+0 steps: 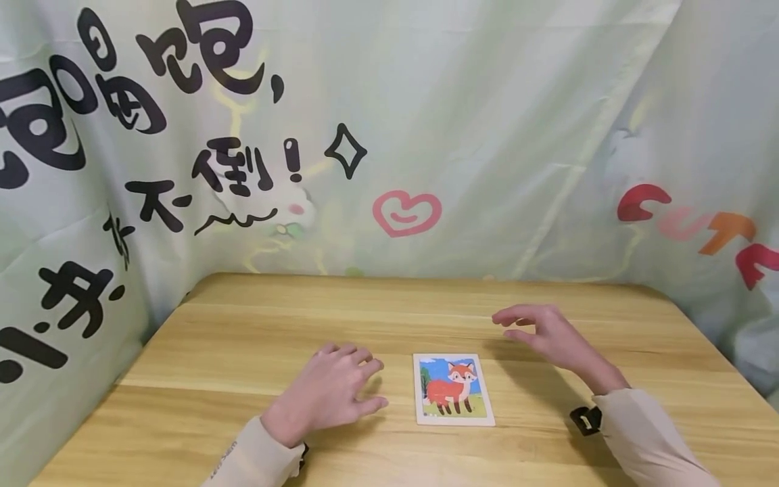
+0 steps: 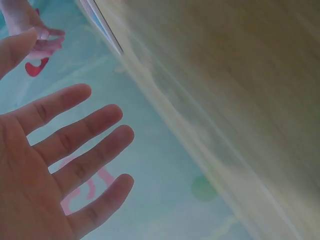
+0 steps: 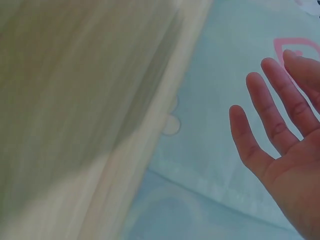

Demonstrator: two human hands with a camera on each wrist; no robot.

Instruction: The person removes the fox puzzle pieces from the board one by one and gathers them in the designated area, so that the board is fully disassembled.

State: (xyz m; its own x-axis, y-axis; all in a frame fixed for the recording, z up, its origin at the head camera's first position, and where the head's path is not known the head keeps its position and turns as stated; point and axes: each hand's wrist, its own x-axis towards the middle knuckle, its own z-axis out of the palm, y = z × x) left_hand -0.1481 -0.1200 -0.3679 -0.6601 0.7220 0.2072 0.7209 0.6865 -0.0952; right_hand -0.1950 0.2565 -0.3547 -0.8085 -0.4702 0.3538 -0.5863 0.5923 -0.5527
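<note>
My left hand (image 2: 35, 170) fills the lower left corner, palm toward the camera, with four fingers (image 2: 95, 127) straight and spread a little apart, holding nothing. The thumb shows at the top left edge. Past it, in the upper left corner, my right hand (image 2: 35, 35) appears small and far off, its fingers loosely bent. The table (image 2: 235, 90) runs as a blurred wooden slope across the right side. A thin white edge of a card (image 2: 102, 25) lies on it near the top. Behind my fingers hangs a pale green cloth (image 2: 160, 200) with pink and red marks.
</note>
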